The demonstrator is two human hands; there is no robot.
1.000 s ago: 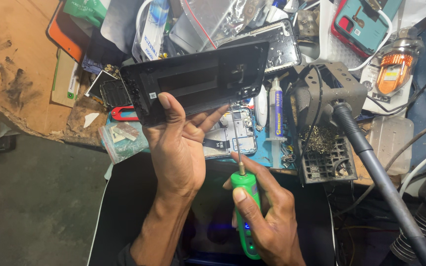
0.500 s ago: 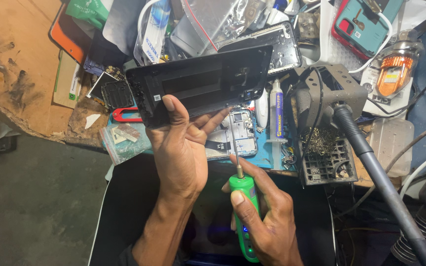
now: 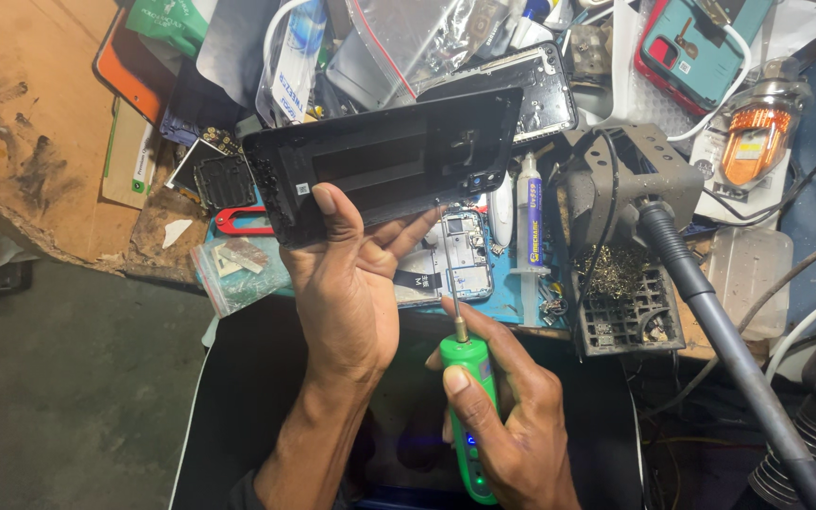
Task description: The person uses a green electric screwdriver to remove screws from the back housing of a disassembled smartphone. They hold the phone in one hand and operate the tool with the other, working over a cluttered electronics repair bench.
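My left hand [image 3: 347,283] holds a black phone back panel [image 3: 384,161] up over the cluttered bench, thumb pressed on its inner face, fingers behind it. My right hand [image 3: 507,420] grips a green electric screwdriver [image 3: 469,416] upright, close to my body. Its thin bit [image 3: 450,274] points up, and the tip reaches the panel's lower edge near the right end. Beneath the panel lies an opened phone body [image 3: 460,255] with its boards exposed.
A black soldering stand with brass wool [image 3: 620,246] and a grey hose [image 3: 710,321] stand to the right. A glue syringe [image 3: 531,227] lies next to the opened phone. Phone cases, plastic bags and parts crowd the back. Cardboard [image 3: 21,123] covers the left.
My left hand has tilted the panel slightly. The screwdriver has risen, and its bit tip now reaches the panel's lower edge.
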